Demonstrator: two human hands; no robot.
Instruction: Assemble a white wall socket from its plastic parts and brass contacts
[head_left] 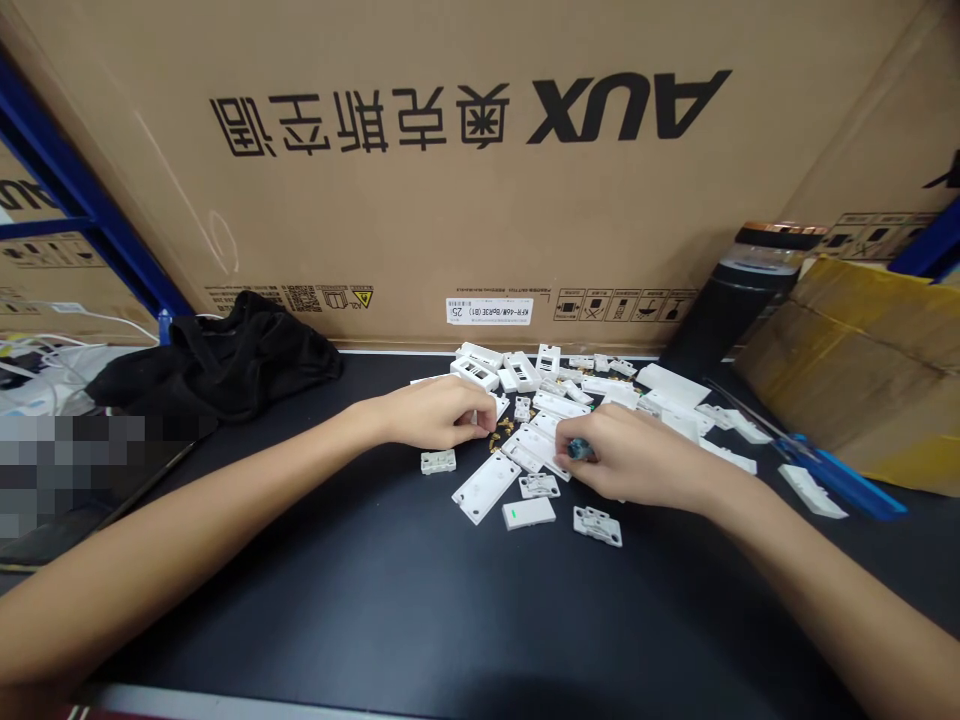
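Pinching a small blue part (579,449) in the right hand (634,455), left hand (431,415) curled apart over white plastic plates (486,487).

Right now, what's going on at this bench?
A person is working with both bare hands among scattered white plastic parts on a black bench top. The right hand pinches a small blue object, while the left hand is curled just beside some small brass pieces. A blue-handled screwdriver lies off to the right.
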